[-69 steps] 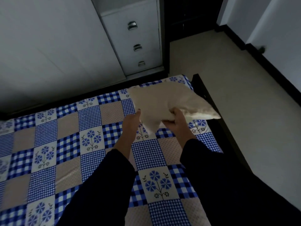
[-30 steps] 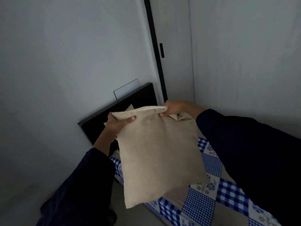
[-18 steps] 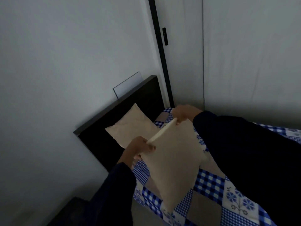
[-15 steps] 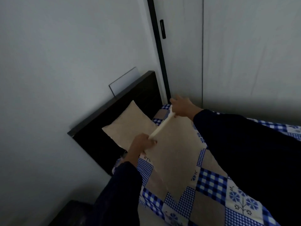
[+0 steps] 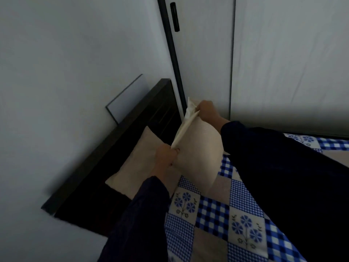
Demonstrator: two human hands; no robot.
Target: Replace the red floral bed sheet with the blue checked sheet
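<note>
Both hands hold the pillow (image 5: 198, 148) by its top seam. The left hand (image 5: 166, 155) pinches the near corner and the right hand (image 5: 206, 111) the far corner, w/ fingers (image 5: 174, 150) curled tight round the cloth on both sides. Held so, the pillow hangs on edge above the bed, probably to be laid flat beside the 2nd pillow (image 5: 137, 165), which lies just by the headboard (image 5: 122, 140). The blue sheet (image 5: 213, 214) is already spread on the mattress. It lies below the fingers & under the hanging pillow, and the hands do not touch it. The light is dim, so I cannot tell if the pillow's low edge meets the sheet. No red sheet in view. I judge the sheet change itself is done and the pillows are the last step.
</note>
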